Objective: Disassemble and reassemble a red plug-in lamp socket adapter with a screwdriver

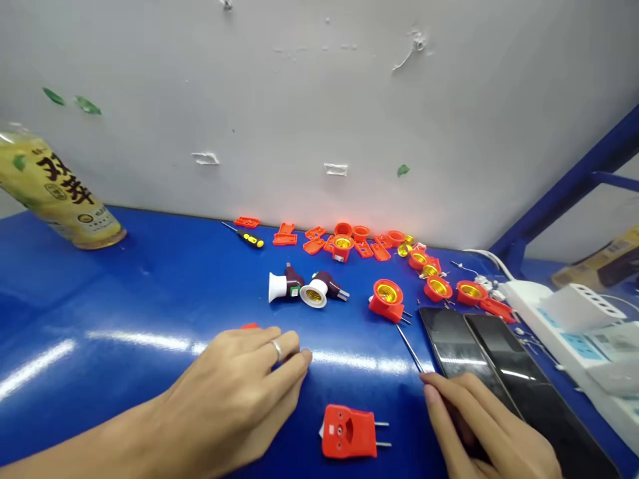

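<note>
My right hand (486, 426) is closed round a screwdriver; its thin metal shaft (410, 347) points up and left, and the handle is hidden in the hand. My left hand (244, 392), with a ring on one finger, is closed, its fingers curled together low over the table; what they hold, if anything, is hidden. A bit of red plastic (249, 326) peeks out behind its knuckles. Between the hands lies a red plug body (349, 431) with two metal prongs pointing right. Ahead of the screwdriver sits a red lamp socket (387, 299) with a gold threaded inside.
Two white-and-maroon lamp sockets (315, 291) lie mid-table. Several red shells (284, 238) and sockets (438, 288) line the wall. A yellow-black screwdriver (249, 239) lies behind. Phones (499, 352) and a white power strip (574, 339) are right; a yellow bottle (60, 193) stands left.
</note>
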A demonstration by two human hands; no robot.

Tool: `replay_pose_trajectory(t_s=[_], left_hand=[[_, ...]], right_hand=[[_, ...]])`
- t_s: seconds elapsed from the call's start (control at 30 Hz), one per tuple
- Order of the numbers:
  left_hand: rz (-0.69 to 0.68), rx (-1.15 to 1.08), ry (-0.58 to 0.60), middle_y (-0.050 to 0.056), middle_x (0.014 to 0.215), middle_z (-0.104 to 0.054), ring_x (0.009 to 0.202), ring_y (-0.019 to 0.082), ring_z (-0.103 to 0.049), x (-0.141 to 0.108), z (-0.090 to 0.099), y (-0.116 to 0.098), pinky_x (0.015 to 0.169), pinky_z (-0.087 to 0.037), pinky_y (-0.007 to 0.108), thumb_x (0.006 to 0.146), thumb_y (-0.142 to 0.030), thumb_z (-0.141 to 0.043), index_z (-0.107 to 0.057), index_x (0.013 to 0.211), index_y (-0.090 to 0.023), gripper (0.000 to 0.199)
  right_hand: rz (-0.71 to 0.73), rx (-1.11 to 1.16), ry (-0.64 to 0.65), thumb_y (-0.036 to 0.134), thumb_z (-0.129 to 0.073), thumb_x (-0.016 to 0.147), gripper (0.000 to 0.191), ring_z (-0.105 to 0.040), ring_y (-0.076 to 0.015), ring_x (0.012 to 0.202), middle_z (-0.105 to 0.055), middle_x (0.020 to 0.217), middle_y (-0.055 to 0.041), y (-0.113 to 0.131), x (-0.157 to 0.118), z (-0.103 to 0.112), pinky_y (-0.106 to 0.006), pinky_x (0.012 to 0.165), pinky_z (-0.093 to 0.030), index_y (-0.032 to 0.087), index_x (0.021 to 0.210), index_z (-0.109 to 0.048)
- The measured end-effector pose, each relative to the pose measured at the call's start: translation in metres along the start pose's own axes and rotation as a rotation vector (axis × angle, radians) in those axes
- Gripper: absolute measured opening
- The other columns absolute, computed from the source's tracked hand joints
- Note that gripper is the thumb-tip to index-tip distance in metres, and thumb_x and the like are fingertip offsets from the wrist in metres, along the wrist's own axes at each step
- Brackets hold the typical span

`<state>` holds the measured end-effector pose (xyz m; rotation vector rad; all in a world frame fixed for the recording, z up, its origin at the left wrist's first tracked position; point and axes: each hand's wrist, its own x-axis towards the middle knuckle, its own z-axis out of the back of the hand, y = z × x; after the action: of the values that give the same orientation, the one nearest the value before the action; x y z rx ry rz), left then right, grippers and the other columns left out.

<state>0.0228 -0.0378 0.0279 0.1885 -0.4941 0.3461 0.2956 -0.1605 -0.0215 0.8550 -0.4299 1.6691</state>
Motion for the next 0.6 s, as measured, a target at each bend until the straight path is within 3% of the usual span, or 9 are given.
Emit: replay_pose_trajectory(t_s=[0.1, 0.23, 0.4, 0.5, 0.6], left_hand=[[-0.025, 0.062, 0.15, 0.004, 0.081, -0.07, 0.064, 0.022, -0.063, 0.006, -0.004, 0.006, 0.058, -0.043, 0.037, 0.097, -0.003, -0.046, -0.068, 0.086, -0.019, 0.03], [-0.039, 0.063, 0.287, 0.004, 0.077, -0.066, 0.059, 0.021, -0.058, 0.009, -0.018, 0.012, 0.053, -0.034, 0.036, 0.086, 0.002, -0.056, -0.064, 0.079, -0.019, 0.023], [0.059, -0.067, 0.312, 0.008, 0.081, -0.067, 0.063, 0.024, -0.057, 0.013, -0.025, 0.015, 0.055, -0.029, 0.034, 0.075, 0.01, -0.054, -0.066, 0.083, -0.016, 0.029], [0.179, -0.236, 0.275, 0.009, 0.081, -0.068, 0.067, 0.023, -0.059, 0.024, -0.019, 0.01, 0.059, -0.032, 0.033, 0.083, 0.005, -0.053, -0.067, 0.081, -0.015, 0.024], [0.315, -0.509, 0.225, 0.004, 0.08, -0.069, 0.067, 0.019, -0.059, 0.037, -0.013, -0.007, 0.062, -0.038, 0.03, 0.094, -0.011, -0.056, -0.068, 0.085, -0.017, 0.016]], right_hand=[[0.005, 0.006, -0.027, 0.022, -0.057, 0.106, 0.018, -0.066, -0.0087, 0.052, -0.066, 0.071, -0.0014, 0.0, 0.002, 0.0, -0.019, 0.052, -0.049, 0.015, 0.098, -0.072], [-0.023, 0.037, -0.054, 0.022, -0.06, 0.105, 0.016, -0.066, -0.0096, 0.056, -0.069, 0.076, -0.0016, 0.0, 0.003, 0.0, -0.021, 0.056, -0.05, 0.017, 0.097, -0.073], [-0.064, 0.112, -0.112, 0.014, -0.065, 0.1, 0.008, -0.067, -0.011, 0.061, -0.068, 0.076, -0.0012, 0.008, 0.003, 0.004, -0.022, 0.058, -0.05, 0.018, 0.099, -0.072], [-0.058, 0.163, -0.16, 0.011, -0.062, 0.101, 0.012, -0.068, -0.0118, 0.063, -0.068, 0.076, -0.0015, 0.024, 0.011, 0.002, -0.021, 0.056, -0.051, 0.017, 0.105, -0.071], [-0.032, 0.208, -0.182, 0.012, -0.061, 0.101, 0.018, -0.058, -0.008, 0.049, -0.064, 0.072, 0.0017, 0.042, 0.022, -0.007, -0.019, 0.048, -0.049, 0.015, 0.116, -0.07]])
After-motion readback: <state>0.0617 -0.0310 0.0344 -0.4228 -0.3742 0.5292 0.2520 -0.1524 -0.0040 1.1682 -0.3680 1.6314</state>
